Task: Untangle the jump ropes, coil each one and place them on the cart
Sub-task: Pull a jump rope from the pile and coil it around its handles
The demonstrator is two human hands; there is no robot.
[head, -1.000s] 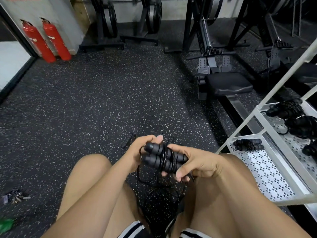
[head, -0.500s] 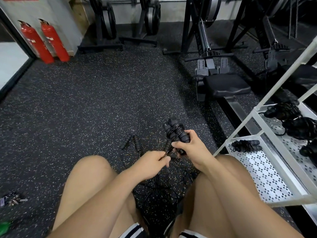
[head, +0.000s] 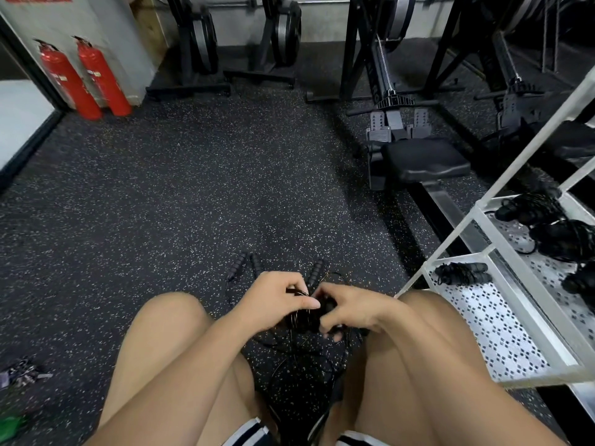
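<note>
A black jump rope bundle (head: 306,320), two foam-gripped handles with thin black cord wound round them, is held low between the knees, above the speckled black rubber floor (head: 193,204). The left hand (head: 273,300) is curled, and a strand of the cord is pinched in its fingers. The right hand (head: 354,309) is wrapped round the handles, fingers closed on them.

The step in hand is judged to be the finishing of this coil. It is best done with the handles clamped parallel by the right hand while the free strand is drawn taut by the left, laid in close turns and tucked under. Nothing should then spring loose on the way to the white metal cart with perforated shelves (head: 483,323), near the right knee, where coiled black ropes (head: 463,273) are already laid. Care is needed that the strand is not shared with the loose tangle of cord (head: 309,358) on the floor below, near which more black handles (head: 239,268) lie.

The bundle is blurred and largely covered by both hands, so the number of turns cannot be told, nor whether the pinched strand runs into the tangle. The cart is cut off at the right edge.
</note>
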